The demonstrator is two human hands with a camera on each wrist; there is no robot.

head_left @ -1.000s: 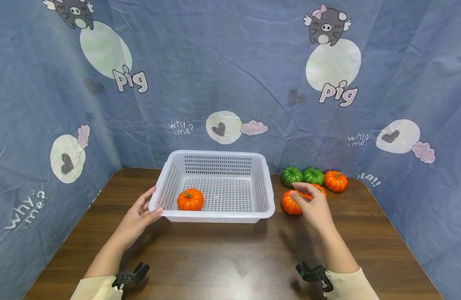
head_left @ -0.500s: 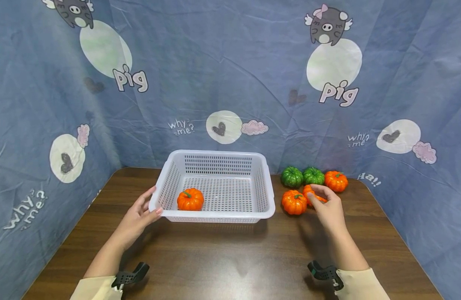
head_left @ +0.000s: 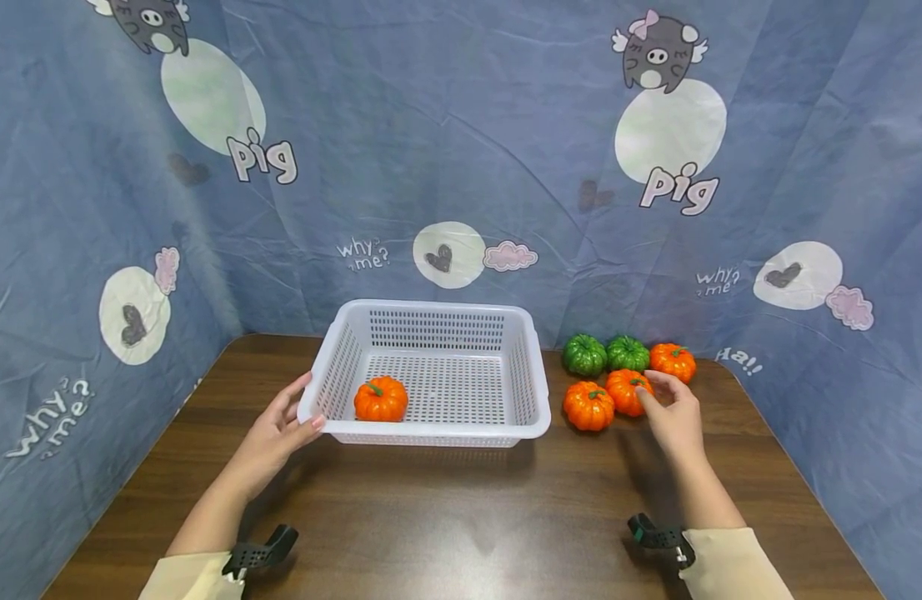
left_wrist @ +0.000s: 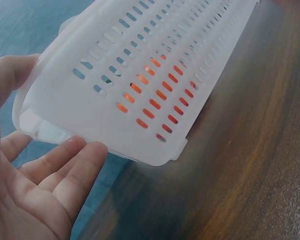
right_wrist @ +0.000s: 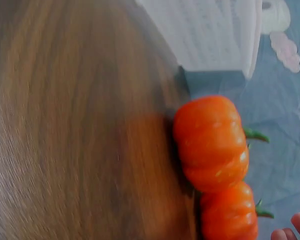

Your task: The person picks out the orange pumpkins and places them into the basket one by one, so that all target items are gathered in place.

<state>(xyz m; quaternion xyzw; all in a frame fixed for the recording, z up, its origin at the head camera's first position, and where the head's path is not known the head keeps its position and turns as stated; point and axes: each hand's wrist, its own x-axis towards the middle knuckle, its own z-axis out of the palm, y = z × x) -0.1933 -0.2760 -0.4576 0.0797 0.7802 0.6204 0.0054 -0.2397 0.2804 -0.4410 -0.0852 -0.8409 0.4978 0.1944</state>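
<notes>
"Where are we?"
"At a brown table (head_left: 461, 500), blue cloth (head_left: 446, 150) behind."
"And the hands?"
"Both stretch forward. The left hand (head_left: 277, 429) pinches the near-left corner of the basket (head_left: 431, 428), which holds 1 orange pumpkin (head_left: 381, 400)."
"The right?"
"The right hand (head_left: 676, 418) is beside the front-right pumpkin (head_left: 624, 393), thumb and fingers apart; contact I can't tell."

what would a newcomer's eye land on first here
Probably the white perforated plastic basket on the brown wooden table, gripped at its left end by the left hand, with one glossy orange pumpkin inside. Next, the three orange pumpkins and two green pumpkins clustered right of it, by the right hand.
</notes>
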